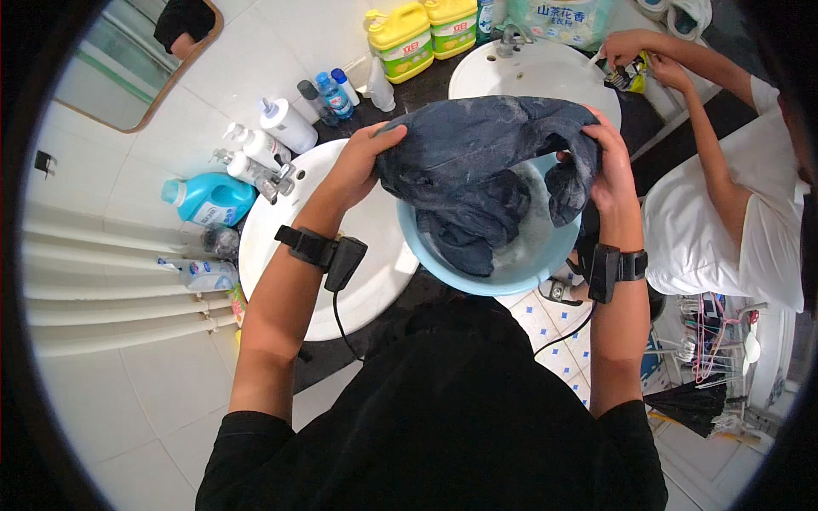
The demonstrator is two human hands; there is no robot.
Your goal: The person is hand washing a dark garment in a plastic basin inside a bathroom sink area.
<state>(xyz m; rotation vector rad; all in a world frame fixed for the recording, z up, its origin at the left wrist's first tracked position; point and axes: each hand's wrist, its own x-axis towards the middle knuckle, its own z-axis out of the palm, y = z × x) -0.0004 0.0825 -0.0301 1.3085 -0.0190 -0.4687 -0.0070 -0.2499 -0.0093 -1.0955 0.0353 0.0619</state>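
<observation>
A wet dark blue garment (473, 147) is stretched between my two hands above a light blue plastic basin (489, 287). My left hand (363, 160) grips its left end, thumb on top. At the other end my right hand (610, 156) is closed on the cloth, with some fingers hidden behind it. The lower part of the garment hangs down into the basin, where whitish, foamy water (527, 239) shows. Black devices with cables are strapped to both my wrists.
A white washbasin (326, 313) lies to the left, a second washbasin (543, 70) behind the garment. Yellow detergent jugs (402, 45), pump bottles (287, 124) and a blue detergent bottle (211, 198) line the wall. At right, another person in a white shirt (709, 198) holds a small packet (629, 75).
</observation>
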